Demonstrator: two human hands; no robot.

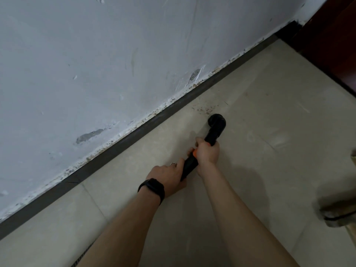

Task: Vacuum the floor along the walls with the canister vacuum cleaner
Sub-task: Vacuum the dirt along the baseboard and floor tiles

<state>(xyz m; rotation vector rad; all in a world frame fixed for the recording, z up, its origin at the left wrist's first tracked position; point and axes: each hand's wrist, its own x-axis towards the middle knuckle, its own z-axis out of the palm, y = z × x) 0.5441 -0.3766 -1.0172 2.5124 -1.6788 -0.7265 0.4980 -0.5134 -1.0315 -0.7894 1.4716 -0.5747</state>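
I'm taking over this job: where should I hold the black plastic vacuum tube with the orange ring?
The straight shaft of the black plastic vacuum tube, from above and behind: it slopes away toward the white scuffed wall, bent nozzle down. The right hand grips at the orange ring, the left hand below it.

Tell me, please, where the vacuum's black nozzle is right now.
In the head view the nozzle sits right of centre, down at the tiled floor, just beyond the right hand, beside reddish specks, short of the dark baseboard.
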